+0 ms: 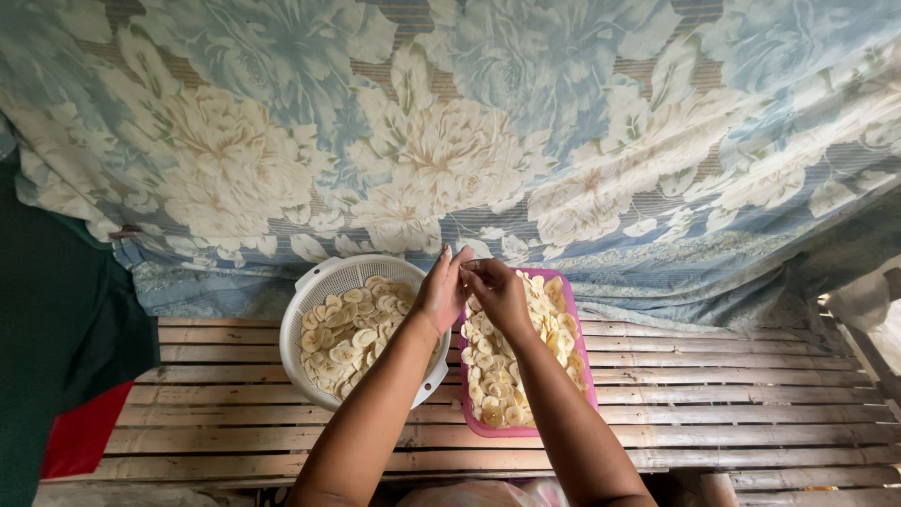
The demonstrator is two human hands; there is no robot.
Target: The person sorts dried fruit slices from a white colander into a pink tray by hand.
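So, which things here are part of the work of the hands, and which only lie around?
Part of the work:
- left hand and right hand, fingertips meeting over the tray
- white colander with banana slices
- pink tray covered with slices

Only lying around:
- slatted bench
- floral cloth behind
- dark green cloth and red cloth on the left

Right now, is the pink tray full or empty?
Nearly full: the pink tray is covered with banana slices along its visible length, spread flat. Both hands meet above its far end and hide part of it.
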